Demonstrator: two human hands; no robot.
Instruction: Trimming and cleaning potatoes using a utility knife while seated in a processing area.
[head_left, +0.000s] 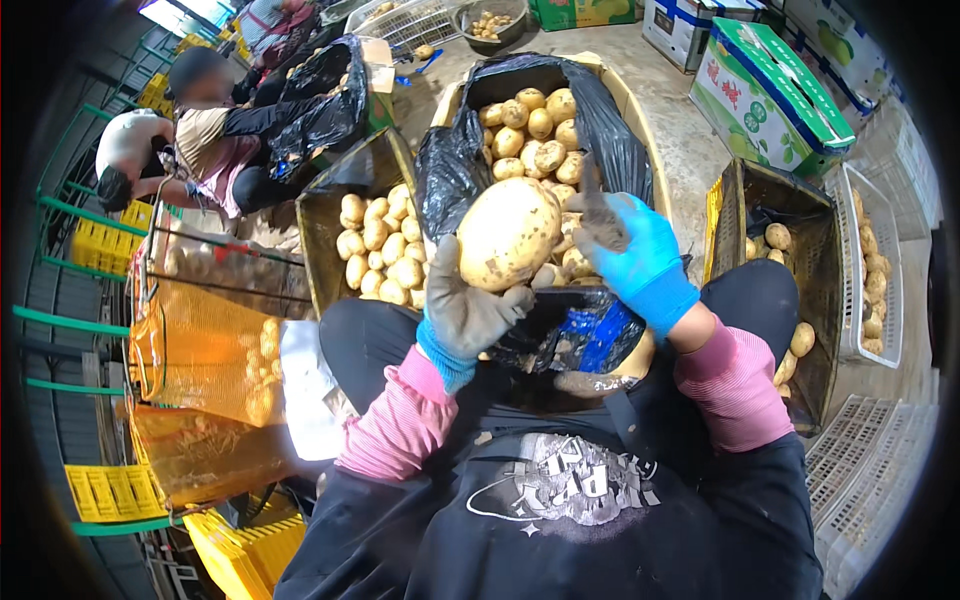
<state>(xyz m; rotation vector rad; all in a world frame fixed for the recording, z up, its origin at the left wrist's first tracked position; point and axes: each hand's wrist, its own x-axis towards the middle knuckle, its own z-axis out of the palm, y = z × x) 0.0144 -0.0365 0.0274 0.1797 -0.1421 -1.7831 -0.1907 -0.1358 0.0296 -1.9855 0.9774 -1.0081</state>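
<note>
A large tan potato with dirt specks rests in my left hand, whose grey-palmed, blue-cuffed work glove curls under its lower left side. My right hand, in a matching glove, is just right of the potato, holding nothing that I can see; its fingers are apart and somewhat blurred. Below both hands, between my knees, a box lined with a black plastic bag holds several smaller potatoes. Blue tape shows on the bag's near side.
Left of the box stands a dark crate of potatoes; another dark crate and a white crate are at right. Orange mesh bags lie left. A green-and-white carton stands far right. Other people sit far left.
</note>
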